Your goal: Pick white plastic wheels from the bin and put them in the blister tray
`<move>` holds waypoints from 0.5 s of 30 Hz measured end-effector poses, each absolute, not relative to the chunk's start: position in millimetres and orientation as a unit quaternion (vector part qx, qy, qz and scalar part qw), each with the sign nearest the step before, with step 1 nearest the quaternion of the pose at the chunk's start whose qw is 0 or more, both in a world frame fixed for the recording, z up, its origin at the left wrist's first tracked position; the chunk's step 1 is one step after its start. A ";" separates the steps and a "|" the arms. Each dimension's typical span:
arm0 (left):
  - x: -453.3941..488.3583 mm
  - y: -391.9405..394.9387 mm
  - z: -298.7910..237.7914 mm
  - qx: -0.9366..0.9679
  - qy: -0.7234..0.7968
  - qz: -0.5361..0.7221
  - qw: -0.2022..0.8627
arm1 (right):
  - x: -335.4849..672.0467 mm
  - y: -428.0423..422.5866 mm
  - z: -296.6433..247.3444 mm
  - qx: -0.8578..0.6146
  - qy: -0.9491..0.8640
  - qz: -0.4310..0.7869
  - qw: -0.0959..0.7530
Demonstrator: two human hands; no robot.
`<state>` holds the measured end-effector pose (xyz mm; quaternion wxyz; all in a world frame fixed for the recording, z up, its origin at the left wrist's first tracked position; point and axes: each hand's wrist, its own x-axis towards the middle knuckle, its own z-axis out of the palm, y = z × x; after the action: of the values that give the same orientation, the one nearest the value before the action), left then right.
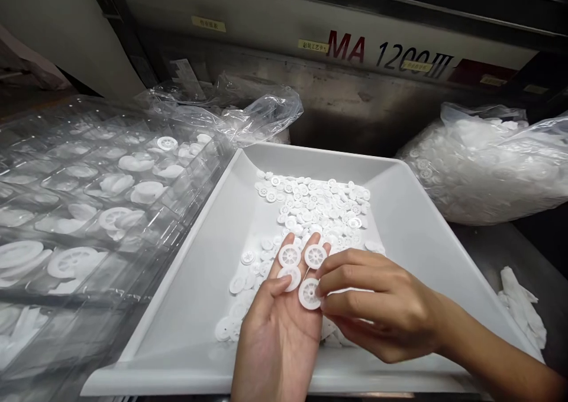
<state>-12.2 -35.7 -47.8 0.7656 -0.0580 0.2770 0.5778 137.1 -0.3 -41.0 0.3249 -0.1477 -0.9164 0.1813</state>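
My left hand (284,325) is turned palm up over the bin, holding several white plastic spoked wheels. Its thumb presses on a lower wheel (289,278), while two more wheels (290,255) (315,256) lie across the fingers. My right hand (377,301) comes in from the right, its fingertips pinched at the edge of another wheel (309,294) beside the left palm. Beneath both hands, many similar small white wheels (323,207) are spread over the floor of the light grey plastic bin (213,260).
On the left stand clear plastic compartment trays (177,213) holding white parts. A clear plastic bag (266,115) lies behind the bin, and a full bag of white parts (488,171) sits at right. A white crumpled glove-like item (521,307) is at far right. A machine panel (266,29) spans the back.
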 end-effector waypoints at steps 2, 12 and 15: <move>-11.9 -35.4 -46.8 -0.044 0.264 0.583 0.767 | 137.8 0.1 -38.6 -0.162 -0.899 0.177 0.365; -8.6 -36.1 -38.4 -0.012 0.353 0.579 0.735 | 151.6 13.3 -39.5 -0.457 -0.661 0.304 0.512; -8.5 -36.3 -37.4 0.003 0.366 0.578 0.729 | 151.2 21.2 -51.8 -0.495 -0.613 0.387 0.479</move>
<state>-8.5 -36.3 -37.4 0.7291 0.0034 0.3659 0.5784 151.2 21.2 -51.8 0.4791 -0.4950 -0.6131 0.3868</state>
